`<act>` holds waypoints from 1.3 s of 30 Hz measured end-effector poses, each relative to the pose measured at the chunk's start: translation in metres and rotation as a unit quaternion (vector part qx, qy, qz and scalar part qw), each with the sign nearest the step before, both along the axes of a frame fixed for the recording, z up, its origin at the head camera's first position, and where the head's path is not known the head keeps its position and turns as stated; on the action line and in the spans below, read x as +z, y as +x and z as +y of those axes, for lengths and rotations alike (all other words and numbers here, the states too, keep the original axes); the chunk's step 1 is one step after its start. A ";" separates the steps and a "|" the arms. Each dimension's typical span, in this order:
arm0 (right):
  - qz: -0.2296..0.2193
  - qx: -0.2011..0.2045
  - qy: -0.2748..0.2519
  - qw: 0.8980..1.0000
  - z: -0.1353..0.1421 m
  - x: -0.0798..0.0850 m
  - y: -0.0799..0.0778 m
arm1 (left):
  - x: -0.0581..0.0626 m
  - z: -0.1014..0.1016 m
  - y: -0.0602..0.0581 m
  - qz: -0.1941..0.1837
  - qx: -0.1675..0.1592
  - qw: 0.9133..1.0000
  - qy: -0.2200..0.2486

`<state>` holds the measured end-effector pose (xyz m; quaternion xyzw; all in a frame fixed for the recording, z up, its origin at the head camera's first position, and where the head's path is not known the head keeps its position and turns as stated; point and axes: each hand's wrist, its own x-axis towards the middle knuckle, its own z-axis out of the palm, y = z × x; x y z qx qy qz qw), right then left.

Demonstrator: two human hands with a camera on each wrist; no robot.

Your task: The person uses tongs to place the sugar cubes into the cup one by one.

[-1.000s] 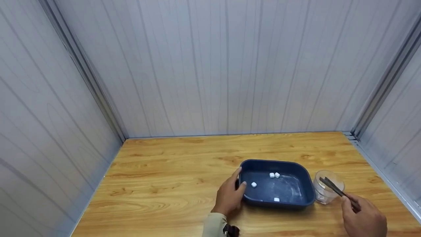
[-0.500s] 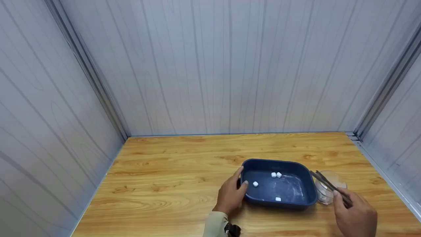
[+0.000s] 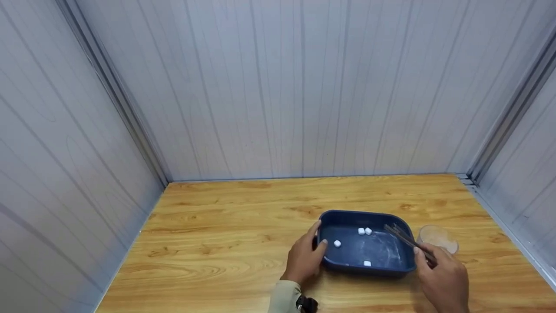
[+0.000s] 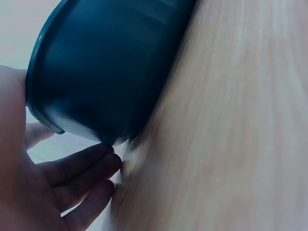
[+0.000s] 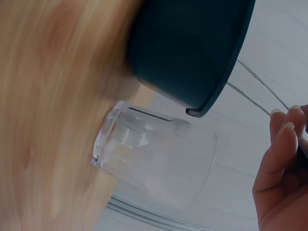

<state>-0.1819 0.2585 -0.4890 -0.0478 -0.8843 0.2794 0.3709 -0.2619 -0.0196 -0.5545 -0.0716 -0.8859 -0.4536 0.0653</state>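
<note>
My left hand holds the left end of a dark blue rectangular dish, thumb at the rim and fingers along the outer wall. Several small white cubes lie scattered on its floor. In my right hand are metal tweezers, pinched near the back; their serrated tips stand apart with nothing between them, over the right part of the dish. A clear cup stands just right of the dish, partly hidden by my right hand in the head view. Whitish pieces show faintly near its base.
All of it stands on a wood-grain table, toward the right side. Pale panelled walls rise behind the table and along both sides.
My right hand has carried the tweezers leftward from above the cup to over the dish. The left hand has kept its hold, and the cubes lie as before.
</note>
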 end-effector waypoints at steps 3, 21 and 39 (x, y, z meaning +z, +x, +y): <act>-0.008 0.004 0.001 1.000 0.000 -0.002 -0.001 | 0.000 0.000 0.000 0.000 0.000 1.000 0.003; 0.003 0.029 0.008 1.000 -0.002 -0.016 -0.011 | 0.000 0.001 0.000 0.010 0.005 1.000 -0.009; -0.030 0.033 0.007 0.999 -0.006 -0.025 -0.022 | 0.000 0.001 0.001 0.009 0.003 1.000 -0.005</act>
